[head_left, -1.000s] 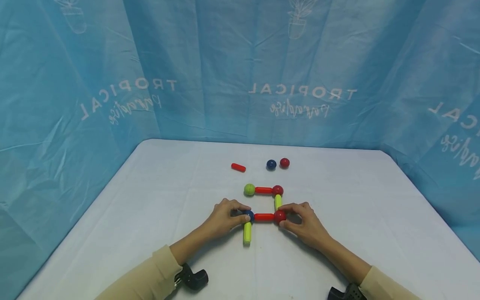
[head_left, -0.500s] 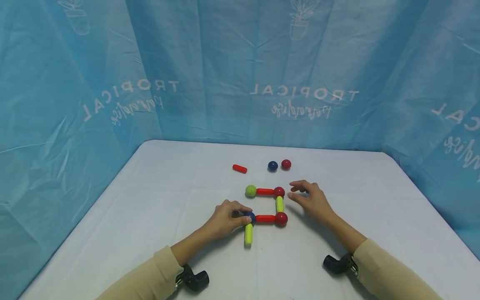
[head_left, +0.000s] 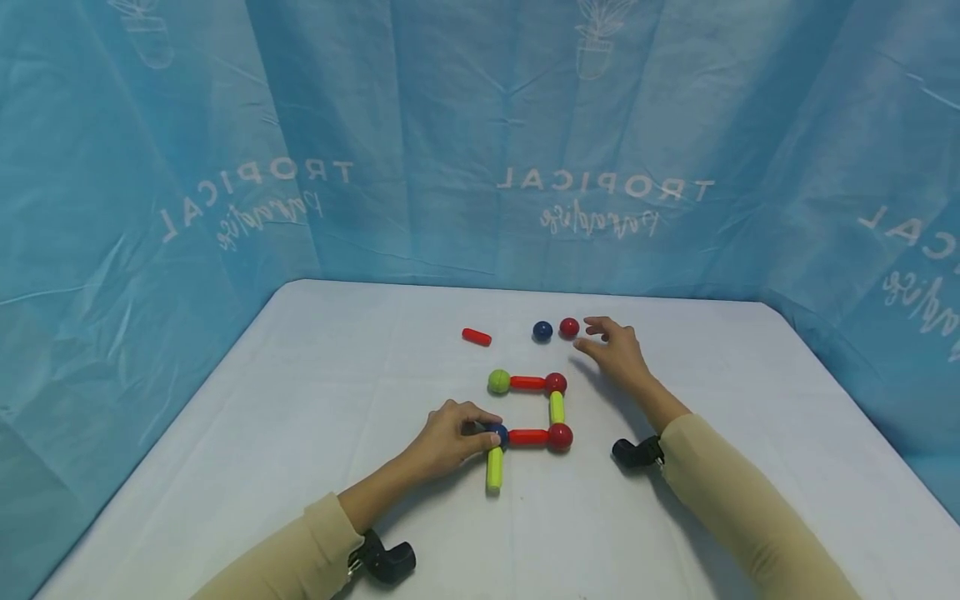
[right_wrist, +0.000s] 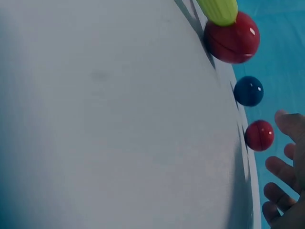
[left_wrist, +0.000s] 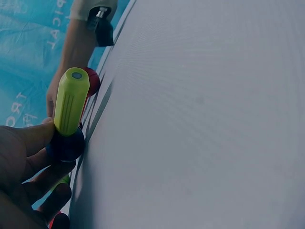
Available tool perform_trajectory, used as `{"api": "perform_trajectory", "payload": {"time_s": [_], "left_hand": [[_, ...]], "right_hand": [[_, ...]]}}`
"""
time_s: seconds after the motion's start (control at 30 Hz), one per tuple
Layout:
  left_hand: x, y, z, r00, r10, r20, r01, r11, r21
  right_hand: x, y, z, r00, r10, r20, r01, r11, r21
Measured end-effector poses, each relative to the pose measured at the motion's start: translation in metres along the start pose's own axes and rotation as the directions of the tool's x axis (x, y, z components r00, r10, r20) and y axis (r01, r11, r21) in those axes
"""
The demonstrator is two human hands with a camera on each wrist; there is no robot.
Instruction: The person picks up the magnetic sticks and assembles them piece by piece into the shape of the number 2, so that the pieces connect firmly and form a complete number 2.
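My left hand (head_left: 447, 437) pinches a blue ball (left_wrist: 66, 145) between thumb and fingers. From that ball a yellow-green rod (head_left: 494, 472) points toward me, and a red rod (head_left: 528, 437) runs right to a red ball (head_left: 559, 437). A second yellow-green rod (head_left: 557, 407) leads back to another red ball (head_left: 556, 382), joined by a red rod (head_left: 527, 382) to a green ball (head_left: 498, 382). My right hand (head_left: 617, 350) holds nothing, thumb and fingers spread just right of a loose red ball (head_left: 569, 327), seen also in the right wrist view.
A loose blue ball (head_left: 542, 332) sits left of the loose red one, and a loose red rod (head_left: 476, 337) lies farther left. All rest on a white-covered table (head_left: 337, 375) with a blue printed curtain (head_left: 450, 125) around its back and sides.
My right hand has let go of the near red ball and moved away from me to beside the loose red ball at the back. The left hand keeps its place on the blue ball.
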State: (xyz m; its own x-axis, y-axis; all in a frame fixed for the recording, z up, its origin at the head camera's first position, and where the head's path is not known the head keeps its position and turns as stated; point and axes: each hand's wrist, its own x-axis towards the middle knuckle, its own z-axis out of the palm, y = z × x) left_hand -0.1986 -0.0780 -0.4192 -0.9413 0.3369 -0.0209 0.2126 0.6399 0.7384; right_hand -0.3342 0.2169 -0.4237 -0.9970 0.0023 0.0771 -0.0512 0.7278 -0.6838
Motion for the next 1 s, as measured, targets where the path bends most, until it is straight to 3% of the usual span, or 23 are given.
{"api": "perform_trajectory", "payload": {"time_s": [0.27,0.6,1.0], "left_hand": [[-0.001,-0.002,0.0,1.0,0.007,-0.004,-0.007,1.0,-0.007],[0.0,-0.002,0.001,1.0,0.019,-0.008,-0.019,1.0,0.002],[0.001,-0.001,0.001,1.0,0.008,-0.007,-0.008,1.0,-0.003]], "right_hand": [[0.024,0.002,0.008,0.999,0.037,0.011,-0.037,0.999,-0.019],[0.032,0.0,0.014,0.997,0.073,0.012,-0.072,0.995,-0.062],[0.03,0.0,0.013,1.0,0.007,-0.007,-0.007,0.994,-0.111]]}}
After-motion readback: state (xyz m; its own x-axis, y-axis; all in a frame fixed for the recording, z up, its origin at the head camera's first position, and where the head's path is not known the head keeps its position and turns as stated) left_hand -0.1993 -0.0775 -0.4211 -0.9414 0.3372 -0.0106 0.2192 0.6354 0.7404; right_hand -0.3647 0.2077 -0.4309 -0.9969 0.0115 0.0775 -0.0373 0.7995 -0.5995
